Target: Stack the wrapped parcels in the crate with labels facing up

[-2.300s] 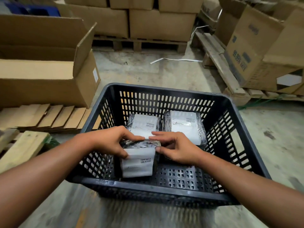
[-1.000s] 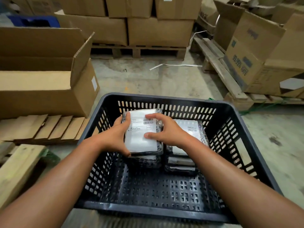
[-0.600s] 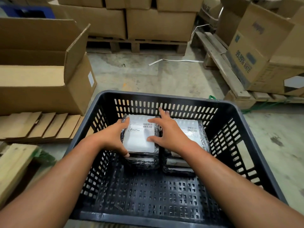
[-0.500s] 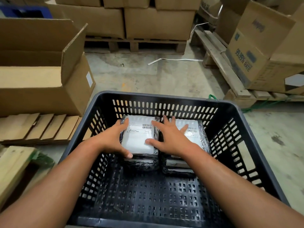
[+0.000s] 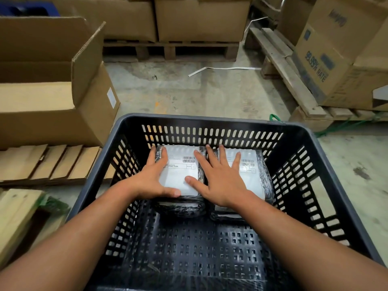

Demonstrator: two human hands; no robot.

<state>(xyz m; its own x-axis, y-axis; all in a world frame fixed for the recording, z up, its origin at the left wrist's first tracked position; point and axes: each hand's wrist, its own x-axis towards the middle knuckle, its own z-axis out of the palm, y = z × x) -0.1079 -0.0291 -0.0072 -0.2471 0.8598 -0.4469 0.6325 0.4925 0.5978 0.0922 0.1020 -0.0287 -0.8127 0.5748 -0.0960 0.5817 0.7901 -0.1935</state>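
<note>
A black slotted plastic crate (image 5: 210,122) stands on the floor in front of me. Against its far wall sit two short stacks of black-wrapped parcels, side by side. The top left parcel (image 5: 180,173) and the top right parcel (image 5: 252,175) both show white labels with barcodes facing up. My left hand (image 5: 151,177) lies flat on the left edge of the left parcel, fingers spread. My right hand (image 5: 218,181) rests palm down across the gap between the two stacks, fingers spread, holding nothing.
An open cardboard box (image 5: 52,85) stands left of the crate on flattened cardboard (image 5: 52,162). Wooden pallets with cartons (image 5: 199,19) line the back, and more cartons (image 5: 340,55) sit on a pallet at right. A wooden beam (image 5: 14,217) lies near left.
Both hands carried a parcel from the crate's near side onto the back left stack, label up. The fingers have since opened and now lie flat on the parcels.
</note>
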